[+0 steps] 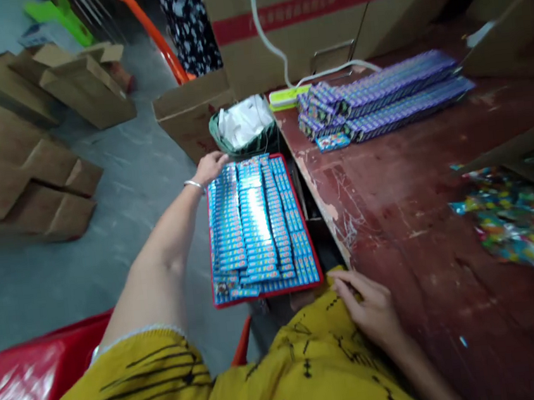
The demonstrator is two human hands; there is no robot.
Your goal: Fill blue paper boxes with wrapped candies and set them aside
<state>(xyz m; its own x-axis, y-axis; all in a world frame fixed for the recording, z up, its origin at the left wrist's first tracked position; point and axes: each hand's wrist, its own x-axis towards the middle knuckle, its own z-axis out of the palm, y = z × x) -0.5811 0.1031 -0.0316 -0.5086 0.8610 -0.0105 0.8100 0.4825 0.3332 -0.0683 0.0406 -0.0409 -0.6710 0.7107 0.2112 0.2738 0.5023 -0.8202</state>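
A red tray (312, 246) packed with rows of small blue packets (255, 226) rests on my lap, beside the table's left edge. My left hand (209, 166) reaches out and grips the tray's far left corner. My right hand (371, 307) lies on my yellow garment by the tray's near right corner, fingers loosely curled and touching the tray's edge. A bangle sits on my left wrist.
A worn red-brown table (392, 212) is on the right, with stacked purple packet strips (380, 99) at the back and colourful wrappers (522, 224) at the right. A bin with white waste (244, 126) stands beyond the tray. Cardboard boxes (17, 137) lie on the floor at left.
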